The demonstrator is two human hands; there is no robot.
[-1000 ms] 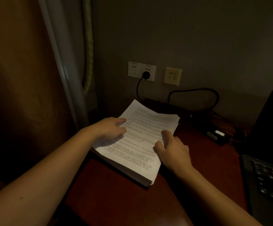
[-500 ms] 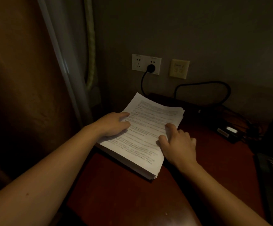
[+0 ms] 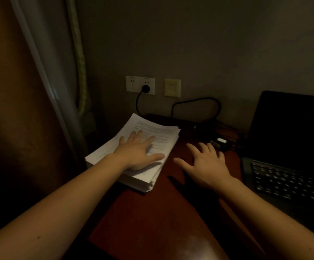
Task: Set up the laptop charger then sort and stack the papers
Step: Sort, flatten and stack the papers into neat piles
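Observation:
A thick stack of printed white papers (image 3: 158, 132) lies at the left back of the dark red desk (image 3: 152, 218). My left hand (image 3: 137, 151) rests flat on top of the stack, fingers spread. My right hand (image 3: 205, 162) hovers open over the desk just right of the stack, apart from it. A black plug (image 3: 145, 89) sits in the white wall socket (image 3: 133, 85), and its cable (image 3: 195, 102) loops along the wall to the charger brick (image 3: 220, 142) beside the open black laptop (image 3: 291, 158).
A yellowish wall plate (image 3: 172, 87) is right of the socket. A curtain and pale vertical frame (image 3: 45, 87) stand close on the left of the desk. The laptop keyboard (image 3: 283, 182) fills the right side. Bare desk surface lies in front of the stack.
My right hand has come off the stack's right edge and moved right, opening over the desk. My left hand has flattened and spread on top of the papers.

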